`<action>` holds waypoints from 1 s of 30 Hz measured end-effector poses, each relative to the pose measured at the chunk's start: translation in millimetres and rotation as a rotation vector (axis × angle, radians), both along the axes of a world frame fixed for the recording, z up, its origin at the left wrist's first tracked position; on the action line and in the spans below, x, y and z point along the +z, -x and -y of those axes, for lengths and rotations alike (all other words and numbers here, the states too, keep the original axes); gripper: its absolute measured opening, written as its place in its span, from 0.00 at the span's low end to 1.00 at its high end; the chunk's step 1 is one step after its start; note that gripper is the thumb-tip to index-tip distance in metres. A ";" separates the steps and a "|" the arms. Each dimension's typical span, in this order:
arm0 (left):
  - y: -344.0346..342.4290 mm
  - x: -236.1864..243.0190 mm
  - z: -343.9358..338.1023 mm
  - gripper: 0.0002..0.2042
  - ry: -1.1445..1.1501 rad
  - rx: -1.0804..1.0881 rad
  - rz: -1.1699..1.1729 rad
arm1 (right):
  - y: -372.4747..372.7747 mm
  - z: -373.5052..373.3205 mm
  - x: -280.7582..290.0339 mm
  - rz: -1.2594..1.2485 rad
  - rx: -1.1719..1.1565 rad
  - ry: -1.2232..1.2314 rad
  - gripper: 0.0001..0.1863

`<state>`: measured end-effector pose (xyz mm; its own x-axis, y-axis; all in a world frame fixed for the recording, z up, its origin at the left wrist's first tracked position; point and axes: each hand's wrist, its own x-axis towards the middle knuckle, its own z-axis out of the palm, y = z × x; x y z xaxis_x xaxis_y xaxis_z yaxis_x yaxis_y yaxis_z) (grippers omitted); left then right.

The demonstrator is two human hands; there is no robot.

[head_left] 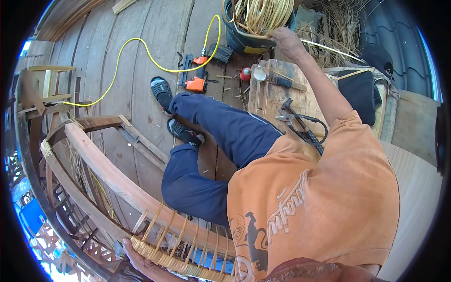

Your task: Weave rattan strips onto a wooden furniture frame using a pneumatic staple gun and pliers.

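Observation:
At the lower left, my left hand [144,264] is closed against a curved wooden rail wrapped in rattan [171,258]; its fingers are partly hidden beneath. Rattan strands [176,235] run from this binding across to a pale curved wooden beam [112,171]. My right arm reaches far up to a dark bucket [244,44] heaped with coiled rattan strips [263,16]. At the bucket's rim my right hand [287,43] is closed on a pale rattan strip [257,35]. Another length of pale strip [329,48] extends right, behind my wrist.
An orange and black nail gun [195,73] with a yellow air hose [136,40] lies on the plank floor [136,89]. Beside me a wooden bench [284,101] bears pliers [289,115], a dark-handled tool [279,81] and a black cloth [354,91]. Dry fibre scraps [340,28] lie behind.

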<state>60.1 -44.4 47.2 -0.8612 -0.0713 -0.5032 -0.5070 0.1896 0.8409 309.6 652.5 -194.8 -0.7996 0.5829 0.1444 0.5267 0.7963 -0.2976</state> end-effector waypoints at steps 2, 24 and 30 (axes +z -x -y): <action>-1.4 0.5 -10.1 0.18 0.025 0.016 -0.029 | -4.5 -0.2 0.0 -0.034 0.051 -0.007 0.14; -54.5 29.5 -31.1 0.26 0.823 -0.323 -0.275 | 19.8 -98.5 -60.4 -0.863 -0.941 1.249 0.06; -56.4 22.2 5.4 0.30 1.044 -0.684 -0.583 | 33.1 -116.3 -80.6 -0.873 -0.976 1.174 0.06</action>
<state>116.5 -49.9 69.4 -0.9432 0.3302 -0.0357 0.3158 0.9249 0.2118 276.4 768.9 -275.4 -0.0506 0.8596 -0.5085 0.0251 -0.5079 -0.8611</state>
